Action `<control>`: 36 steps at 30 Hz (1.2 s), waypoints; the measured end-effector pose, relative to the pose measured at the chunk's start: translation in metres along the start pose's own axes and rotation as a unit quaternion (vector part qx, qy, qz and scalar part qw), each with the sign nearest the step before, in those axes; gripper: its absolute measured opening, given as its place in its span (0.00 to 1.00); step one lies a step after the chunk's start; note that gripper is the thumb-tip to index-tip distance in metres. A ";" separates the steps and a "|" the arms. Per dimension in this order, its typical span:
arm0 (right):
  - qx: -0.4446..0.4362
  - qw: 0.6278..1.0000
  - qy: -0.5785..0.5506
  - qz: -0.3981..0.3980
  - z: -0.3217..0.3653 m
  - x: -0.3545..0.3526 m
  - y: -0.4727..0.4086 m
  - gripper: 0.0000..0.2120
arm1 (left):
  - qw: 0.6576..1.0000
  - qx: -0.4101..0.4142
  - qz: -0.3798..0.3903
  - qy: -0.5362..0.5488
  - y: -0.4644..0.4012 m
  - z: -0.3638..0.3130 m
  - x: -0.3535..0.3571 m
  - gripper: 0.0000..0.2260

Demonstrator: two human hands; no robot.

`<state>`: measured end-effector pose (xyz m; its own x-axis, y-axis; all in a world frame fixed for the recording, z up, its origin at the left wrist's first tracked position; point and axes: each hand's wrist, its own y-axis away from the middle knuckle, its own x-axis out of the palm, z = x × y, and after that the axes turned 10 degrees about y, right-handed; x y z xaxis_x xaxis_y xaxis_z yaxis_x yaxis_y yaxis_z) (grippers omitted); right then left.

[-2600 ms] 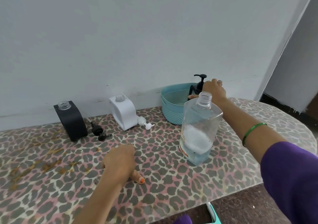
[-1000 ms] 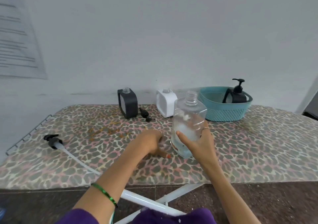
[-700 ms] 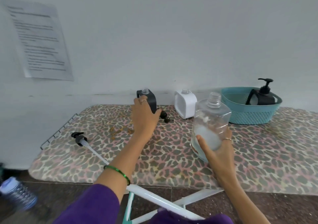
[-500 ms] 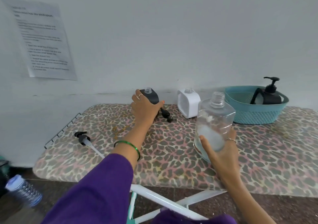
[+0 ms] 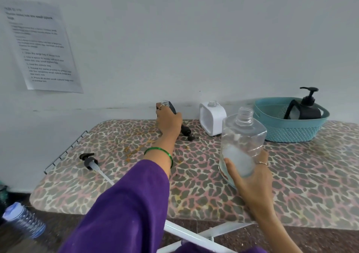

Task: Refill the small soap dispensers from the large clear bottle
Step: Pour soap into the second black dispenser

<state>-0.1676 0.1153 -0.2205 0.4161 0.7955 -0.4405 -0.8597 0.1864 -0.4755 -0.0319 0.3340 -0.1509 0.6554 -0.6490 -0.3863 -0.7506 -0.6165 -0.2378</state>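
Note:
My right hand (image 5: pixel 250 175) grips the large clear bottle (image 5: pixel 241 142) by its lower part; its neck is uncapped and a little pale liquid sits at the bottom. My left hand (image 5: pixel 168 121) is stretched to the back of the board and wraps the black dispenser (image 5: pixel 172 107), covering most of it; its clear neck has no pump. The black pump (image 5: pixel 187 132) lies just right of that hand. The white dispenser (image 5: pixel 212 117) stands uncapped to the right, by the wall.
A teal basket (image 5: pixel 303 130) at the back right holds a black pump dispenser (image 5: pixel 307 108). A long-tubed pump (image 5: pixel 91 162) lies near the board's (image 5: pixel 116 194) left end with its wire rack. A paper hangs on the wall. A water bottle (image 5: pixel 23 220) lies on the floor.
My left hand left the board and reached back onto the black dispenser, closing round it. My right hand left the basket and took hold of the clear bottle. The view shifted left.

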 end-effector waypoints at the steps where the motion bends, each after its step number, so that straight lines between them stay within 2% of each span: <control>1: -0.002 1.000 0.006 0.000 -0.001 0.000 0.000 0.40 | 1.000 0.015 -0.009 0.007 0.003 0.000 -0.003 0.19; 3: -0.007 1.000 0.008 0.003 0.001 0.000 0.001 0.40 | 0.998 0.046 -0.035 0.035 0.012 -0.003 -0.014 0.18; 6: 0.001 1.000 -0.002 0.000 0.004 -0.001 0.000 0.39 | 0.990 0.103 -0.067 0.062 0.030 -0.009 -0.035 0.24; 10: 0.013 0.999 -0.033 0.005 0.005 -0.001 0.000 0.41 | 0.981 0.134 -0.059 0.128 0.080 -0.016 -0.070 0.22; 16: -0.001 0.998 -0.055 0.002 0.001 -0.001 -0.002 0.41 | 0.971 0.167 -0.036 0.167 0.163 0.009 -0.092 0.28; 21: -0.009 0.998 -0.060 -0.006 0.003 -0.002 -0.002 0.35 | 0.970 0.181 -0.009 0.160 0.187 0.025 -0.084 0.29; 24: -0.009 0.998 -0.063 -0.006 0.002 -0.001 -0.002 0.35 | 0.972 0.179 0.019 0.153 0.192 0.030 -0.077 0.29; 28: -0.014 0.997 -0.074 -0.003 0.004 -0.002 -0.002 0.36 | 0.968 0.199 0.020 0.155 0.190 0.038 -0.069 0.28; 34: -0.040 0.998 -0.051 0.011 0.012 -0.007 -0.014 0.27 | 0.966 0.220 0.033 0.135 0.191 0.053 -0.064 0.32; 36: -0.039 0.998 -0.044 0.027 0.011 -0.009 -0.018 0.27 | 0.965 0.226 0.031 0.128 0.191 0.055 -0.063 0.32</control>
<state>-0.1591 0.1118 -0.1994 0.3399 0.8514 -0.3995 -0.8529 0.1001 -0.5124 -0.2210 0.2815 -0.2212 0.5634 -0.8030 -0.1944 -0.7114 -0.3518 -0.6085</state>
